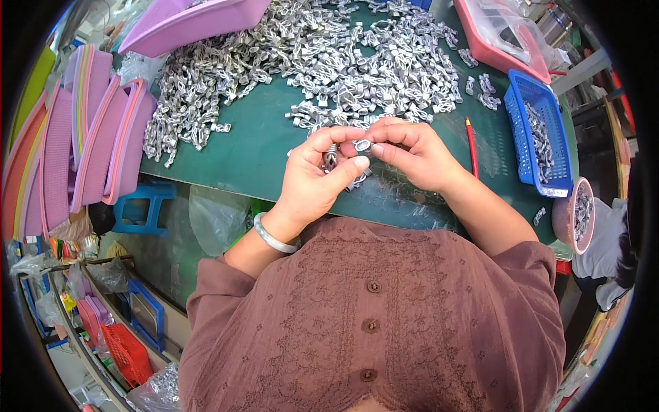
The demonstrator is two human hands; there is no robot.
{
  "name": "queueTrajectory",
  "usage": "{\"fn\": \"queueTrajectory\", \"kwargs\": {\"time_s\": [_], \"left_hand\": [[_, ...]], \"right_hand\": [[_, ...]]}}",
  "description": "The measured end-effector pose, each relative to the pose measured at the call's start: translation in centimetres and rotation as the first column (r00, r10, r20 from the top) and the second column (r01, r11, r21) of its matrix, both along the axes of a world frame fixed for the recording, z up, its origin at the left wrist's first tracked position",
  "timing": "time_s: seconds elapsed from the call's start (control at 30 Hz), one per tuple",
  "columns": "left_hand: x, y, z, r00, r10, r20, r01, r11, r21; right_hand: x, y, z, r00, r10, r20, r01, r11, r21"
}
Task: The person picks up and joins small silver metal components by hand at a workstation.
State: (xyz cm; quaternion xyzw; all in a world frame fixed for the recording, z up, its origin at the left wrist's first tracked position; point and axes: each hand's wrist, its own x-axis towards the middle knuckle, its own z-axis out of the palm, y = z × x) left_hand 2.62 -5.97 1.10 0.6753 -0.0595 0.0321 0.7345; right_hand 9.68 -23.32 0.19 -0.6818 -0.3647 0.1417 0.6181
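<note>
Near the front of the green table (254,130), my two hands meet over a small silver metal piece (362,145) with a rounded, hollow end. My left hand (321,168) grips it between thumb and fingers. Another silver looped part (330,159) is tucked in that palm, partly hidden by the fingers. From the other side, my right hand (415,156) pinches the same piece with thumb and forefinger. Just beyond my hands spreads a large pile of similar looped metal parts (371,72).
A red pencil (471,147) lies right of my right hand. Farther right are a blue basket (513,130) of parts and a pink bowl (564,216). A pink tray (473,34) and a purple bin (154,34) stand behind. Purple baskets (93,137) and a blue stool (144,209) are left.
</note>
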Motion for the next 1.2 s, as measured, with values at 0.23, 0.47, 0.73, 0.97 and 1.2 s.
{"fn": "queueTrajectory", "kwargs": {"time_s": [0.23, 0.47, 0.73, 0.97, 1.2], "left_hand": [[0.6, -0.4, -0.1, 0.955, 0.030, 0.296, -0.105, 0.965, 0.242], [0.4, -0.5, 0.4, 0.931, 0.018, 0.365, -0.144, 0.936, 0.321], [1.0, 0.0, -0.2, 0.960, 0.018, -0.279, -0.069, 0.983, -0.172], [1.2, 0.1, -0.2, 0.912, -0.104, -0.398, -0.049, 0.933, -0.357], [1.2, 0.0, -0.4, 0.908, -0.092, -0.408, -0.062, 0.935, -0.350]], "right_hand": [[-0.4, -0.2, 0.2, 0.983, 0.020, -0.180, -0.016, 1.000, 0.026], [-0.6, -0.2, 0.5, 0.964, 0.075, -0.254, -0.060, 0.996, 0.068], [-1.0, -0.2, 1.5, 0.794, 0.234, -0.561, -0.086, 0.957, 0.277], [-1.1, -0.3, 1.6, 0.796, 0.232, -0.559, -0.088, 0.958, 0.272], [-1.1, -0.3, 1.6, 0.801, 0.231, -0.552, -0.087, 0.957, 0.275]]}}
